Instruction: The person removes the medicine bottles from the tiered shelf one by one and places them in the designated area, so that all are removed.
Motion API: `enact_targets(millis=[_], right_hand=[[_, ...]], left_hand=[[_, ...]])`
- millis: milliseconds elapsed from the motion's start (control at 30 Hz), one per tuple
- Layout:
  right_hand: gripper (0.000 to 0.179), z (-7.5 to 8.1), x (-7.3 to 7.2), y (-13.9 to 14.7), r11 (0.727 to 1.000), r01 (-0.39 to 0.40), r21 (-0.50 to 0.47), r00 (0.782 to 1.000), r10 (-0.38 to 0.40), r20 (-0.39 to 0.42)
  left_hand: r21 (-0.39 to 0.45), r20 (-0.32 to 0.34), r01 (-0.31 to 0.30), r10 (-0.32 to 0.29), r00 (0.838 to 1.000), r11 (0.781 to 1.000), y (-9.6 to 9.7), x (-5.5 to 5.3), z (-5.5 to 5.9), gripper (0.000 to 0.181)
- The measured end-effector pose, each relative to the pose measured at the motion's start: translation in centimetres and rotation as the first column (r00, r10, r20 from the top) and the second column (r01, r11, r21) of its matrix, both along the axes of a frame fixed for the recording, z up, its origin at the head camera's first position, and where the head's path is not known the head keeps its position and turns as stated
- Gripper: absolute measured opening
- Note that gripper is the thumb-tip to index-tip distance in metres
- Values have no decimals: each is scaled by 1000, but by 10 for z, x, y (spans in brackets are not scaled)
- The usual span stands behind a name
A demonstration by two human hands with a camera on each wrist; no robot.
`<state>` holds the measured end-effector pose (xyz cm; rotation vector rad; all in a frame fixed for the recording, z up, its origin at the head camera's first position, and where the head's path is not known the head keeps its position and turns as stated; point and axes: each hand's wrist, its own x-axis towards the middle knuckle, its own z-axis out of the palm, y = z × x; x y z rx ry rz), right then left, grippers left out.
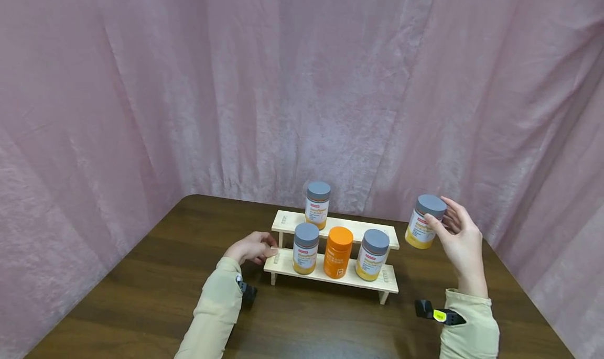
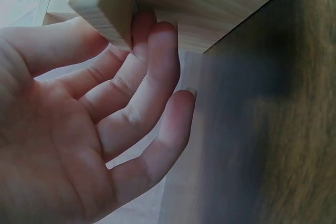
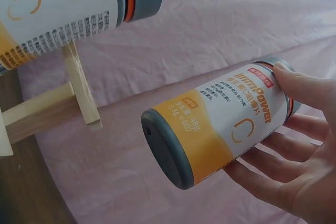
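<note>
My right hand holds a vitamin bottle with a grey lid and a white and yellow label, upright in the air right of a two-tier wooden rack. In the right wrist view, thumb and fingers grip that bottle near its lid. My left hand grips the left end of the rack's lower board, fingers curled under the wood in the left wrist view. On the lower board stand a grey-lidded bottle, an orange bottle and another grey-lidded bottle.
One more grey-lidded bottle stands towards the left of the upper board. The rack is on a dark brown wooden table. Pink curtains hang behind it and at both sides.
</note>
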<state>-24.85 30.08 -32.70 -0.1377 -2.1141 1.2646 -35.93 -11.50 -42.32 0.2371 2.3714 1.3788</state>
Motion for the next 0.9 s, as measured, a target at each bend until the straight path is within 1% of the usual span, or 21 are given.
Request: enact_targets(millis=[167, 233, 400, 633, 900], right_hand=[[55, -2, 0, 3, 1000, 10, -8, 1000, -10, 11], [54, -3, -1, 4, 1000, 7, -15, 1000, -7, 3], [54, -7, -2, 7, 1000, -20, -23, 1000, 20, -18], [56, -10, -1, 12, 999, -30, 22, 999, 30, 26], [57, -20, -7, 20, 997, -40, 63, 998, 37, 53]], left_hand=[[-5, -4, 7, -7, 1000, 1000, 1, 0, 2, 23], [-5, -7, 8, -8, 1000, 1000, 1, 0, 2, 22], [-17, -2, 8, -8, 1000, 1000, 1, 2, 1, 20], [-4, -6, 8, -8, 1000, 1000, 3, 3, 0, 20], [-13, 4, 5, -5, 1000, 1000, 3, 4, -2, 19]])
